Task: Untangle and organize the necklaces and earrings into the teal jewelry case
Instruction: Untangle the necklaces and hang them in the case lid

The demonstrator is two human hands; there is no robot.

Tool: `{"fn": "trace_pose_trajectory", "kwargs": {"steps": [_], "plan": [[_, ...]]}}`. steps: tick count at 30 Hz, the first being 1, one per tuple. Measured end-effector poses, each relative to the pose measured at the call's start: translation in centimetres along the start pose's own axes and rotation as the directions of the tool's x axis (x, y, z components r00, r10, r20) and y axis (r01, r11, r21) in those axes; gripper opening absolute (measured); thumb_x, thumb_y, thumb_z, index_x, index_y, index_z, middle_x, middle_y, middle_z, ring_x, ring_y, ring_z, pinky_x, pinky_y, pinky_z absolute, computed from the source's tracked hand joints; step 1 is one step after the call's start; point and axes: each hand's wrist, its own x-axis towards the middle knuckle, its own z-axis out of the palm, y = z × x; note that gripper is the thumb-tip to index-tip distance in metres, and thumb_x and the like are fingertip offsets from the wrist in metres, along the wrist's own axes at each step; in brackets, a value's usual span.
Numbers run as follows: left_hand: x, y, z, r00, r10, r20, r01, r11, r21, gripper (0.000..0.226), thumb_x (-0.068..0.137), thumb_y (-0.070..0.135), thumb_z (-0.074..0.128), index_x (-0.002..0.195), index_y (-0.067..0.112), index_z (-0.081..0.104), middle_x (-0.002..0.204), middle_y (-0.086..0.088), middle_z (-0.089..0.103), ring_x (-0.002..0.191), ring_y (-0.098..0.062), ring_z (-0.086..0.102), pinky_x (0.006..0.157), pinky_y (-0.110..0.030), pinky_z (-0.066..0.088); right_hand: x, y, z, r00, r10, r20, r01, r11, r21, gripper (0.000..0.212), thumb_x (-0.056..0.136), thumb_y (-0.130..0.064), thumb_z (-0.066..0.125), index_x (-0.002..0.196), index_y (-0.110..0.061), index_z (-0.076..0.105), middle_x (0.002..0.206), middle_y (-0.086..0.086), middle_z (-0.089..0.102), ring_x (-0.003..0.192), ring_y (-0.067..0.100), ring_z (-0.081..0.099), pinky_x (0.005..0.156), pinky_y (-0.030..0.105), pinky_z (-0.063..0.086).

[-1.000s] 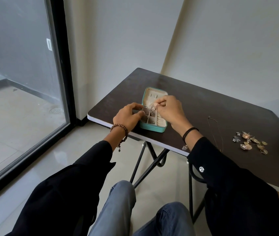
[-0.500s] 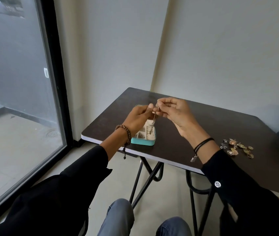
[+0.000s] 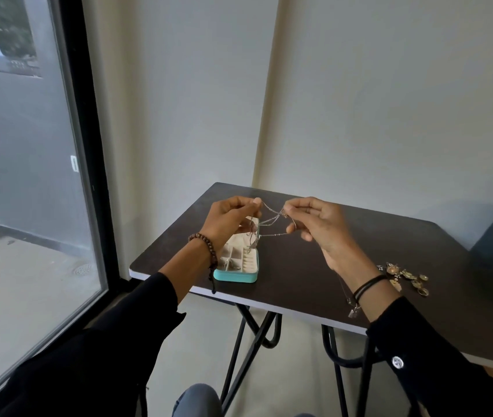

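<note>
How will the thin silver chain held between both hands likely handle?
Probably floppy: the chain sags in loose strands between the left hand and right hand. Likely very light, since fingertip pinches carry it. Its crossing strands look apt to snag.

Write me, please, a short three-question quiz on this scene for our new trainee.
1. True or false: the case lies open on the table.
2. What do the left hand and the right hand pinch and stretch between them? A. a thin chain B. a ring C. a watch
3. On which side of the case do the loose earrings lie, as the person sees it?
Key: 1 true; 2 A; 3 the right, near the right wrist.
</note>
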Motion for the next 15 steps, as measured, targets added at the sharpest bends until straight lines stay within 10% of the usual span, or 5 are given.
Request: {"fn": "trace_pose_trajectory", "kwargs": {"steps": [15], "plan": [[0.0, 1.2, 1.7, 0.998, 0.009, -0.069, -0.009, 1.000, -0.008, 0.039, 0.095, 0.028, 0.064, 0.108, -0.009, 0.066, 0.068, 0.000, 0.050, 0.040, -0.005, 0.034, 0.044, -0.018, 0.041, -0.7, 0.6, -3.0, 0.996, 0.036, -0.079, -0.036, 0.999, -0.001, 0.012, 0.094, -0.023, 0.073, 0.101, -0.013, 0.073, 0.086, 0.001, 0.072, 0.054, 0.007, 0.045, 0.047, 0.012, 0.036]]}}
